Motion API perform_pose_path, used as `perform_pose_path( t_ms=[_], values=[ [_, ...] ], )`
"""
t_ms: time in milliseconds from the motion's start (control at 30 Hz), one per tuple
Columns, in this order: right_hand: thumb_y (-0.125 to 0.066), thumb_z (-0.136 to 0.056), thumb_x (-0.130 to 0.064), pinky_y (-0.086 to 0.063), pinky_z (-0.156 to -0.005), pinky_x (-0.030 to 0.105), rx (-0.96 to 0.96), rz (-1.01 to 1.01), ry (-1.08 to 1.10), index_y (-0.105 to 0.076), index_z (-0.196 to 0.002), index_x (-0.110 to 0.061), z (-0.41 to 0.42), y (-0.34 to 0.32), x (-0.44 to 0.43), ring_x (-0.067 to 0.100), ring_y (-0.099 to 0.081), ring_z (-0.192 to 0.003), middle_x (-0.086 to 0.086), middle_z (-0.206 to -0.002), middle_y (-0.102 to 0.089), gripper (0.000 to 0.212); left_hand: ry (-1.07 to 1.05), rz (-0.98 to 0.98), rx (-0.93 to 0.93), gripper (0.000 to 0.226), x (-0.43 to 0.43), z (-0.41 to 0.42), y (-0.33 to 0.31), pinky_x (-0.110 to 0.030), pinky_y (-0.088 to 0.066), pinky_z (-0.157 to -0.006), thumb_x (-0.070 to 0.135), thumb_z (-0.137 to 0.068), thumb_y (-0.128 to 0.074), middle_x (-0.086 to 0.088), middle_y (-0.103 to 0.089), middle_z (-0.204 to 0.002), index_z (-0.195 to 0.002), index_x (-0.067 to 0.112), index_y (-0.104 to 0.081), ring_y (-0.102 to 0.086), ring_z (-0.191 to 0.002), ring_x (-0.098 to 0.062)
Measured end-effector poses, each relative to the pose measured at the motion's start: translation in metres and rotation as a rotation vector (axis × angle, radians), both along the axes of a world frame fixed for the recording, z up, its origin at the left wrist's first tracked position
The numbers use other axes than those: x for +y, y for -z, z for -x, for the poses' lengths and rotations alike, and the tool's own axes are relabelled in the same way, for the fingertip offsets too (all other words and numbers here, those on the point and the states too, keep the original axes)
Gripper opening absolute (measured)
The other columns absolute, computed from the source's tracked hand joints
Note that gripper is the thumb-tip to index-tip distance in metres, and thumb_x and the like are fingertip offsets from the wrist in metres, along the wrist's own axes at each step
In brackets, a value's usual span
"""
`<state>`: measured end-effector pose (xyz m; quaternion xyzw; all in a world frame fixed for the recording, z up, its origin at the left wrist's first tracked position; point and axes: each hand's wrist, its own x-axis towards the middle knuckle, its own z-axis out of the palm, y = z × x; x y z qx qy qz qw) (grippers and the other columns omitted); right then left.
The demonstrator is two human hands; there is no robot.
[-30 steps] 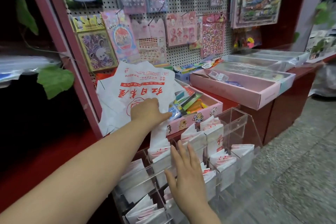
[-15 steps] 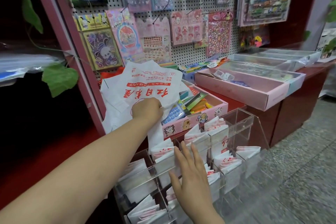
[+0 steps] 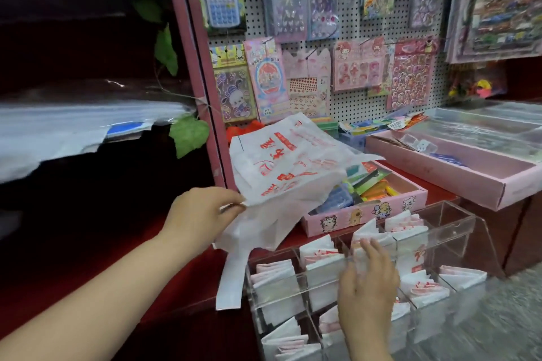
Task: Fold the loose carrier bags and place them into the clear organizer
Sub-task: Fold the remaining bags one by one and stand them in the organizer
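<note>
Left hand (image 3: 202, 214) was pinched on a loose carrier bag (image 3: 287, 176) edge, right hand (image 3: 366, 284) laid flat-fingered on the clear organizer (image 3: 448, 226); pickup step judged underway, two-handed folding needed next.

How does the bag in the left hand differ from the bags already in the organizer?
The loose bag is unfolded, spread wide and crumpled; the folded bags are compact flat packets. The loose bag lies over the pink box, pinched at its edge by the left hand, with a handle dangling; the folded bags stand upright in compartments of the organizer. Both are white plastic with red print.
</note>
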<state>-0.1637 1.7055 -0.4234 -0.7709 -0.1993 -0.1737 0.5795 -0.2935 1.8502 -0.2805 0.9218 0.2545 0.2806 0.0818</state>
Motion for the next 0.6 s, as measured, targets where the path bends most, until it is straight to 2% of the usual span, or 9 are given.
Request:
perform_pose_path(
  t_ms=[67, 133, 200, 267, 333, 367, 433, 500, 600],
  values=[
    [-0.038, -0.076, -0.031, -0.024, -0.107, 0.045, 0.174, -0.185, 0.006, -0.049, -0.124, 0.002, 0.005, -0.012, 0.002, 0.036, -0.034, -0.127, 0.021, -0.133, -0.042, 0.059, 0.022, 0.05, -0.016, 0.02, 0.015, 0.042, 0.007, -0.024, -0.048, -0.064, 0.013, -0.083, -0.064, 0.028, -0.067, -0.085, -0.081, 0.031, -0.073, -0.059, -0.077, -0.006],
    [-0.045, -0.08, -0.02, -0.031, -0.103, 0.047, 0.253, -0.343, 0.012, -0.045, -0.127, 0.002, 0.011, -0.024, 0.004, 0.037, -0.037, -0.123, 0.021, -0.134, -0.037, 0.052, 0.036, 0.08, -0.031, 0.05, 0.034, 0.081, 0.017, -0.006, -0.046, -0.066, 0.002, -0.077, -0.067, 0.055, -0.049, -0.08, -0.087, 0.051, -0.058, -0.058, -0.084, 0.003],
    [-0.045, -0.089, 0.0, -0.035, -0.097, 0.032, 0.281, -0.408, 0.019, -0.043, -0.128, 0.002, 0.015, -0.031, 0.007, 0.035, -0.04, -0.12, 0.021, -0.134, -0.036, 0.039, 0.017, 0.084, -0.033, 0.061, 0.054, 0.117, 0.03, 0.002, -0.038, -0.077, -0.002, -0.073, -0.066, 0.062, -0.04, -0.082, -0.087, 0.056, -0.052, -0.054, -0.093, 0.014],
    [-0.041, -0.091, 0.003, -0.03, -0.083, 0.011, 0.279, -0.433, -0.016, -0.044, -0.128, 0.002, 0.021, -0.039, 0.01, 0.031, -0.044, -0.114, 0.021, -0.133, -0.039, 0.036, -0.044, 0.12, -0.019, 0.068, 0.071, 0.148, 0.048, 0.004, -0.035, -0.08, -0.014, -0.07, -0.063, 0.059, -0.044, -0.085, -0.084, 0.053, -0.057, -0.05, -0.092, 0.022],
    [-0.045, -0.089, -0.013, -0.031, -0.07, 0.005, 0.221, -0.411, -0.076, -0.049, -0.122, 0.001, 0.031, -0.045, 0.017, 0.024, -0.046, -0.104, 0.022, -0.127, -0.045, 0.036, -0.112, 0.161, -0.002, 0.057, 0.084, 0.173, 0.066, 0.006, -0.033, -0.08, -0.021, -0.069, -0.06, 0.04, -0.062, -0.086, -0.077, 0.035, -0.07, -0.055, -0.092, 0.011],
    [-0.044, -0.083, -0.027, -0.032, -0.069, 0.008, 0.157, -0.371, -0.126, -0.053, -0.117, 0.0, 0.037, -0.046, 0.022, 0.024, -0.047, -0.103, 0.022, -0.122, -0.05, 0.044, -0.149, 0.185, -0.004, 0.047, 0.088, 0.182, 0.073, 0.005, -0.033, -0.08, -0.021, -0.07, -0.059, 0.021, -0.069, -0.091, -0.069, 0.023, -0.075, -0.061, -0.091, 0.002],
    [-0.035, -0.074, -0.04, -0.035, -0.078, 0.02, -0.019, -0.221, -0.242, -0.06, -0.104, 0.003, 0.051, -0.047, 0.035, 0.03, -0.05, -0.104, 0.023, -0.109, -0.058, 0.059, -0.225, 0.236, -0.021, 0.038, 0.097, 0.194, 0.086, 0.0, -0.033, -0.082, -0.022, -0.072, -0.054, -0.004, -0.07, -0.1, -0.076, 0.009, -0.076, -0.063, -0.099, -0.015],
    [-0.035, -0.076, -0.037, -0.033, -0.079, 0.025, -0.157, -0.033, -0.341, -0.065, -0.094, 0.005, 0.065, -0.044, 0.05, 0.024, -0.051, -0.097, 0.021, -0.097, -0.064, 0.054, -0.248, 0.282, -0.038, 0.043, 0.103, 0.201, 0.095, -0.005, -0.03, -0.087, -0.023, -0.074, -0.046, -0.007, -0.069, -0.102, -0.075, 0.009, -0.075, -0.06, -0.103, -0.015],
    [-0.041, -0.079, -0.033, -0.042, -0.089, 0.039, -0.336, 0.283, -0.524, -0.07, -0.093, -0.004, 0.091, -0.035, 0.07, 0.028, -0.061, -0.097, 0.013, -0.099, -0.069, 0.044, -0.24, 0.39, -0.073, 0.055, 0.106, 0.209, 0.099, -0.011, -0.032, -0.087, -0.017, -0.078, -0.045, 0.003, -0.063, -0.097, -0.063, 0.033, -0.061, -0.055, -0.1, -0.009]
  ],
)
